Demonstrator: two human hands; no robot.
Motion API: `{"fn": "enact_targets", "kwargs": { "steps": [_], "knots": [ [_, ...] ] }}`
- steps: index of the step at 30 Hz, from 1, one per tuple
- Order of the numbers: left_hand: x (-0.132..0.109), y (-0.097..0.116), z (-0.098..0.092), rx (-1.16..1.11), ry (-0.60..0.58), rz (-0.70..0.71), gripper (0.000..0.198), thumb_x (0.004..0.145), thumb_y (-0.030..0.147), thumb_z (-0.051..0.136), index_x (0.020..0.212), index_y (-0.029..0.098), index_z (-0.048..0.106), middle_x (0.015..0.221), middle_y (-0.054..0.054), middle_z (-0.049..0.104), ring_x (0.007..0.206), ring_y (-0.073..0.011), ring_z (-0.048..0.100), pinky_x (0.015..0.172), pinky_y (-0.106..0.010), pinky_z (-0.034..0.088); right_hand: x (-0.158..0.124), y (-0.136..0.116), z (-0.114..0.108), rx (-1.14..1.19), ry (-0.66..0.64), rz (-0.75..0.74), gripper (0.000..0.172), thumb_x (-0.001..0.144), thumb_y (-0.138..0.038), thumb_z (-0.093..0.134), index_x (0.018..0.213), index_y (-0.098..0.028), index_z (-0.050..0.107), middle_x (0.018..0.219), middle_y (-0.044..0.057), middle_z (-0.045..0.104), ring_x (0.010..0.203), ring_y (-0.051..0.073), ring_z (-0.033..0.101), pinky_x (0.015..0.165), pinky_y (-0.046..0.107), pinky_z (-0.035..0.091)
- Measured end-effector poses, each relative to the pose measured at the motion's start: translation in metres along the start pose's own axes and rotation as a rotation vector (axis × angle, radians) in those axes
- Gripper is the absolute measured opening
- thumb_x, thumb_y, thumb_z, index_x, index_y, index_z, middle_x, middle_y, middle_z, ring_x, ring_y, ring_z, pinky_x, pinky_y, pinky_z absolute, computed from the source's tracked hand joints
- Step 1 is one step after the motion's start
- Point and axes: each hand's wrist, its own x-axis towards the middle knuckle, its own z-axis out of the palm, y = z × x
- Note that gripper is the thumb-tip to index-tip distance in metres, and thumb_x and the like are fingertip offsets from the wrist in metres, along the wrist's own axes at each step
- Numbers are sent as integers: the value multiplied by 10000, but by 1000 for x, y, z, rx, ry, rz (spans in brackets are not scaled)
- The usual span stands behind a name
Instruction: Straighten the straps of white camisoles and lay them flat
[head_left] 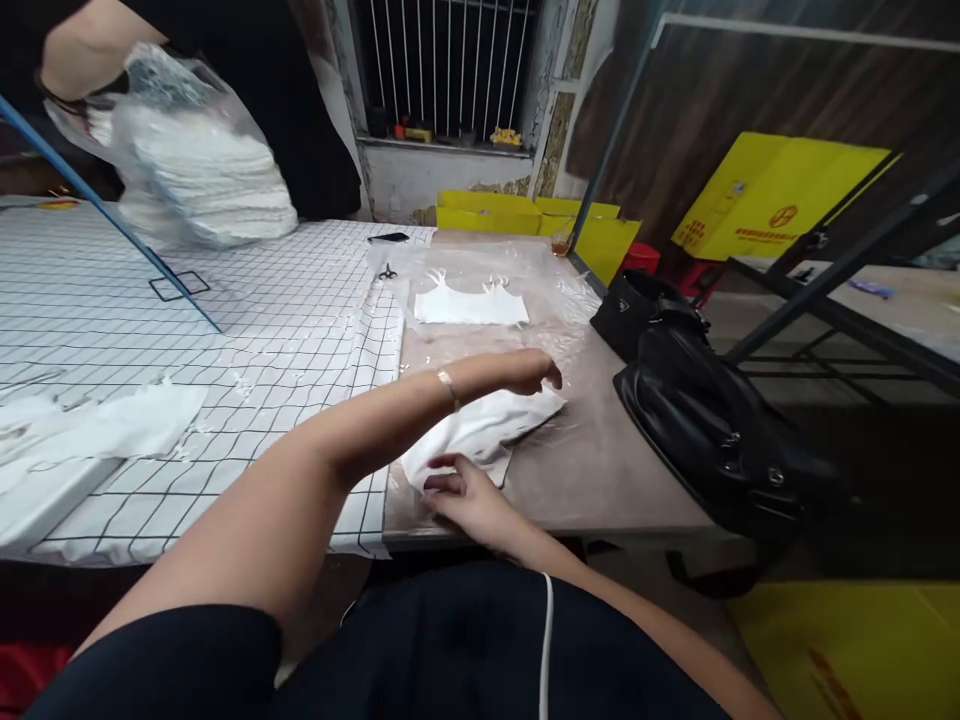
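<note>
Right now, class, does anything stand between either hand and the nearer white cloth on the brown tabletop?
Nothing visible does. The right hand is at the near edge of the white cloth; the left hand is over its far side, no object showing between. Whether the left touches it is unclear.

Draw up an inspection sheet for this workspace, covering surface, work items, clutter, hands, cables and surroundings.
Surface: brown tabletop, with a checked cloth covering the table on the left.
Work items: bunched white fabric near the hands; beyond it, a strapped white piece laid flat on clear plastic.
Clutter: scissors; black bag at the right edge.
Hands: left hand bent over the fabric's far side, contact unclear; right hand at its near edge, fingers curled, grip unclear.
Cables: nothing seen that is clearly one.
Surroundings: barred window, yellow bags, another person beside a plastic-wrapped white stack.
</note>
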Motion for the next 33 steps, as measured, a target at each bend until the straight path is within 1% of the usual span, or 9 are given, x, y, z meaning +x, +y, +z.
{"fn": "enact_targets", "kwargs": {
  "steps": [4,7,9,12,17,21,25,29,33],
  "knots": [
    [-62,-24,20,-76,16,12,149,835,141,598,967,108,658,915,-66,674,780,-126,603,714,-241,457,-41,-7,-43,-309,-95,-134,349,805,-375,618,1096,-183,597,1049,82,647,994,224,616,875,358,484],
    [-132,-35,30,-36,169,-75,222,915,314,529,850,117,606,799,-64,623,697,-135,555,639,-256,427,-43,-29,-96,-613,208,-311,298,868,-428,565,1040,-197,643,977,68,650,896,226,609,816,359,480],
    [-174,-38,52,57,59,-135,235,905,365,557,901,136,611,864,-74,622,750,-163,560,653,-277,432,-30,-38,-133,-823,422,-392,284,843,-395,559,1027,-198,648,1014,82,644,922,250,589,841,385,459],
    [-211,-42,90,272,40,-214,175,895,309,570,943,147,615,967,-103,609,864,-224,548,726,-336,449,-11,-45,-172,-1185,500,-344,244,789,-309,619,1003,-205,674,1103,99,626,1042,315,529,917,456,378],
    [-216,-54,108,287,231,-304,177,944,212,441,934,143,604,950,-104,590,888,-229,548,758,-342,455,-18,-53,-194,-1346,447,-201,100,820,-260,579,756,-197,625,883,67,636,924,288,523,835,437,352],
    [-215,-58,102,259,231,-346,155,854,152,539,988,131,615,987,-108,579,939,-253,534,794,-366,461,-26,-51,-199,-1311,425,-247,159,775,-295,630,909,-209,636,998,56,628,990,284,541,876,428,373],
    [-212,-53,109,179,315,-327,318,918,457,563,1037,172,642,1024,-102,579,964,-250,533,781,-351,464,-12,-45,-199,-1284,456,-267,289,800,-265,598,1072,-181,646,1000,94,604,925,264,570,857,397,425],
    [-203,-44,117,402,264,-415,322,926,453,537,921,150,644,964,-117,591,901,-269,515,756,-378,441,3,-51,-204,-1298,517,-297,119,808,-233,572,841,-155,655,846,87,563,751,218,544,749,352,439],
    [-197,-40,114,548,144,-482,216,928,254,466,931,141,649,953,-125,593,878,-275,517,690,-371,417,0,-69,-220,-1237,572,-419,161,781,-316,607,722,-168,627,782,84,541,678,206,508,656,342,424]
  ]
}}
